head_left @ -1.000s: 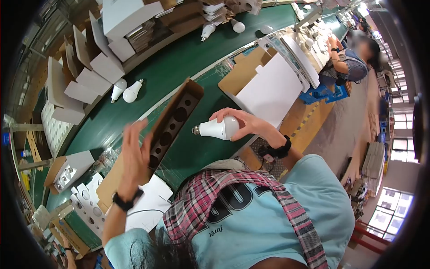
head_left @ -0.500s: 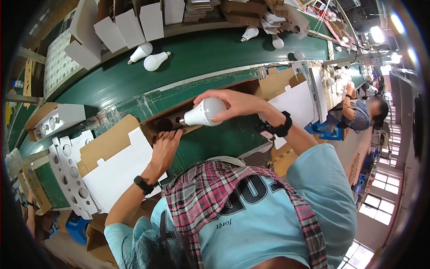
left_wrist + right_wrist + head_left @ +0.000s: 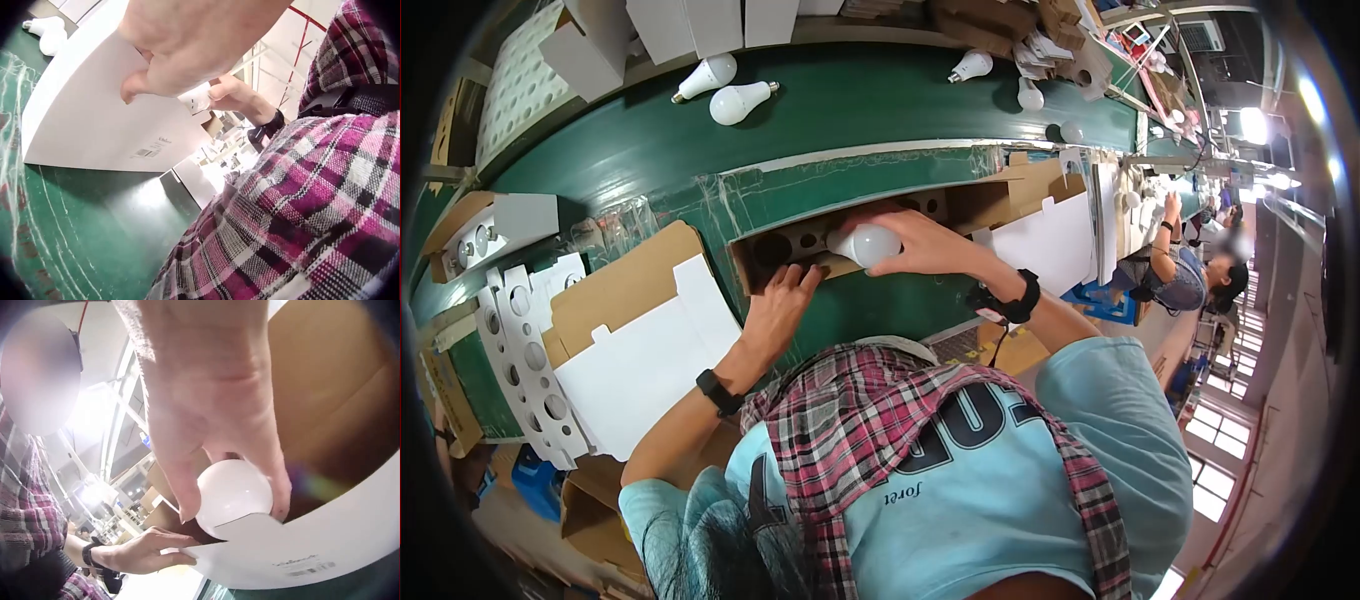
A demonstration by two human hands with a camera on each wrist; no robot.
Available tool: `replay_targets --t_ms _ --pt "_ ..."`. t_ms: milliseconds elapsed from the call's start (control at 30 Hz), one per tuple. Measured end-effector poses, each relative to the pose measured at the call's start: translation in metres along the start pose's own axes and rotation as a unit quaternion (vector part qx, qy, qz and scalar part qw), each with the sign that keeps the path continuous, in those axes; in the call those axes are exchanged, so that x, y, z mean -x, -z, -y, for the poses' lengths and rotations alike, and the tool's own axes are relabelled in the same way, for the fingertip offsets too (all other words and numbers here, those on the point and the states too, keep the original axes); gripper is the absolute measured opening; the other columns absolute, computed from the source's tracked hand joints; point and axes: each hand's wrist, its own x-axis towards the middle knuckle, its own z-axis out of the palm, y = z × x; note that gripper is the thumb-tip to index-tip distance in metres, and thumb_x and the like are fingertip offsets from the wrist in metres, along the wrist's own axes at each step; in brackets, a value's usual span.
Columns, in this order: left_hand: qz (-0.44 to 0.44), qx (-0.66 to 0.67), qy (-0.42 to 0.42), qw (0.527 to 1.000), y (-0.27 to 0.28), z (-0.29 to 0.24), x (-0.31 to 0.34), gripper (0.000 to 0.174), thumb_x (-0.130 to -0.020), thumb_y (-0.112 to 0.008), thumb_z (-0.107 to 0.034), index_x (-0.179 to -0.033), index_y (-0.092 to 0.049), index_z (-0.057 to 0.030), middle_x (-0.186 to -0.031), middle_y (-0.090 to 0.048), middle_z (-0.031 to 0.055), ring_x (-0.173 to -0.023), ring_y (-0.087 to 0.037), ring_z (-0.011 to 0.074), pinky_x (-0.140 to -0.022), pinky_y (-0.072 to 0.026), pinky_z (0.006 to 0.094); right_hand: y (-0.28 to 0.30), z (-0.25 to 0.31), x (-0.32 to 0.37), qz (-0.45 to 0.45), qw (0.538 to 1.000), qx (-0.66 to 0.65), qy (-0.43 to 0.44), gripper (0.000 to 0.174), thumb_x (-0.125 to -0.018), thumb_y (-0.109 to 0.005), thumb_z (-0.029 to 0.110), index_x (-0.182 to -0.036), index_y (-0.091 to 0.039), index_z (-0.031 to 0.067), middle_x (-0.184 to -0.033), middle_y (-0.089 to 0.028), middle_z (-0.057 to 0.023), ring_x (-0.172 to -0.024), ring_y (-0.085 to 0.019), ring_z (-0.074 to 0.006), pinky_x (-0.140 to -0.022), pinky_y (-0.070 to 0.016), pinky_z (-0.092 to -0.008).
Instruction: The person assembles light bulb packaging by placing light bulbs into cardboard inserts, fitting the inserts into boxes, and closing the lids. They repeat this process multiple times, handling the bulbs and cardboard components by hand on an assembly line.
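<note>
My right hand (image 3: pixel 940 248) grips a white light bulb (image 3: pixel 872 246) by its round globe, with the base end pointing down into a long open carton (image 3: pixel 281 553). The carton is brown inside and white with small print outside. Inside it lies an insert with round holes (image 3: pixel 808 241). In the right wrist view, fingers curl around the globe (image 3: pixel 234 490), and the carton wall hides its lower part. My left hand (image 3: pixel 774 315) holds the carton's near wall toward its left end. The left wrist view shows the thumb (image 3: pixel 134 86) against the white outside, the other fingers mostly hidden.
Two bulbs (image 3: pixel 741 102) lie on the green surface (image 3: pixel 860 105) beyond the carton, and others lie farther right. White cardboard (image 3: pixel 640 350) and a perforated sheet (image 3: pixel 525 355) are at left. A small box with bulbs (image 3: pixel 490 235) stands beyond them. Another person (image 3: pixel 1190 275) sits at right.
My right hand has brought the bulb over the carton and lowered its base inside. The left hand, raised earlier, now holds the near wall. The carton has turned lengthwise in front of me.
</note>
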Motion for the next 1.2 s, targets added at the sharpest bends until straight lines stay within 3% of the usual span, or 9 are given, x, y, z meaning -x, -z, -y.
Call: replay_targets --t_ms 267,467,667,767,800,933,1000,1067,1200 --pt "-0.042 -0.024 -0.043 0.998 -0.004 0.001 0.002 0.038 -0.073 -0.056 0.001 -0.110 -0.052 -0.0030 -0.097 -0.051 0.0106 -0.098 -0.054 0.0255 -0.067 -0.0546 0.0322 -0.024 0.026 -0.041 0.119 0.966 -0.006 -0.228 0.056 -0.072 -0.067 0.028 -0.115 -0.054 -0.0046 -0.107 -0.058 -0.0289 -0.105 -0.056 -0.0388 -0.089 -0.0443 -0.0424" --pt "-0.037 -0.031 -0.095 0.994 -0.013 0.009 0.006 0.035 -0.073 -0.056 0.000 -0.107 -0.052 0.0045 -0.097 -0.048 0.0116 -0.098 -0.049 0.0246 -0.068 -0.0537 0.0288 -0.077 0.002 -0.048 -0.113 0.988 0.092 -0.057 0.054 -0.071 -0.064 0.018 -0.113 -0.050 -0.0119 -0.124 -0.042 -0.0356 -0.118 -0.041 -0.0483 -0.100 -0.0362 -0.0494" --pt "0.008 -0.038 -0.097 0.995 0.014 0.003 0.011 0.045 -0.070 -0.058 -0.001 -0.113 -0.051 0.0078 -0.102 -0.051 0.0142 -0.097 -0.051 0.0274 -0.073 -0.0532 0.0312 -0.094 -0.027 -0.067 -0.020 0.986 0.163 0.005 0.054 -0.070 -0.064 0.018 -0.113 -0.050 -0.0126 -0.118 -0.046 -0.0355 -0.110 -0.045 -0.0501 -0.096 -0.0369 -0.0535" --pt "-0.131 0.176 -0.243 0.945 0.075 0.010 0.018 0.048 -0.069 -0.058 0.003 -0.117 -0.052 0.0048 -0.104 -0.056 0.0187 -0.096 -0.057 0.0305 -0.076 -0.0503 0.0365 -0.102 -0.016 -0.060 -0.195 0.972 0.130 0.024 0.042 -0.071 -0.064 0.020 -0.098 -0.057 -0.0110 -0.108 -0.053 -0.0328 -0.104 -0.049 -0.0483 -0.092 -0.0391 -0.0543" --pt "-0.182 0.187 -0.253 0.931 0.091 0.019 0.021 0.044 -0.074 -0.057 0.003 -0.117 -0.053 0.0026 -0.104 -0.057 0.0174 -0.096 -0.058 0.0289 -0.078 -0.0496 0.0345 -0.094 -0.016 -0.058 -0.133 0.986 0.094 0.025 0.043 -0.072 -0.064 0.021 -0.099 -0.057 -0.0110 -0.107 -0.053 -0.0325 -0.104 -0.050 -0.0476 -0.092 -0.0401 -0.0529" --pt "-0.351 0.428 0.167 0.816 0.113 0.092 -0.034 0.036 -0.090 -0.061 -0.014 -0.119 -0.052 0.0048 -0.105 -0.057 0.0140 -0.090 -0.054 0.0175 -0.081 -0.0463 0.0279 -0.077 -0.030 -0.062 0.047 0.983 0.178 0.015 0.053 -0.079 -0.064 0.028 -0.115 -0.051 -0.0084 -0.112 -0.054 -0.0317 -0.109 -0.051 -0.0444 -0.095 -0.0412 -0.0437" --pt "-0.347 0.352 0.251 0.832 0.069 0.161 -0.074 0.063 -0.081 -0.071 -0.033 -0.123 -0.048 0.0086 -0.115 -0.052 0.0206 -0.096 -0.053 0.0233 -0.083 -0.0460 0.0321 -0.072 -0.024 -0.061 -0.069 0.982 -0.081 -0.153 0.060 -0.082 -0.064 0.033 -0.125 -0.047 -0.0040 -0.122 -0.051 -0.0297 -0.116 -0.047 -0.0431 -0.100 -0.0380 -0.0418" --pt "-0.313 0.257 0.381 0.831 0.022 0.227 -0.119 0.086 -0.071 -0.077 -0.046 -0.124 -0.044 0.0115 -0.123 -0.046 0.0248 -0.103 -0.052 0.0296 -0.087 -0.0445 0.0377 -0.069 -0.017 -0.059 -0.094 0.989 -0.056 -0.102 0.061 -0.077 -0.067 0.031 -0.120 -0.048 -0.0081 -0.118 -0.050 -0.0325 -0.113 -0.048 -0.0434 -0.098 -0.0391 -0.0426" --pt "-0.311 0.250 0.408 0.821 0.005 0.251 -0.158 0.091 -0.066 -0.080 -0.046 -0.124 -0.043 0.0130 -0.124 -0.046 0.0262 -0.108 -0.051 0.0338 -0.092 -0.0420 0.0415 -0.057 0.014 -0.041 -0.110 0.979 0.077 -0.151 0.063 -0.079 -0.067 0.031 -0.125 -0.045 -0.0057 -0.124 -0.046 -0.0292 -0.118 -0.044 -0.0435 -0.101 -0.0363 -0.0442"
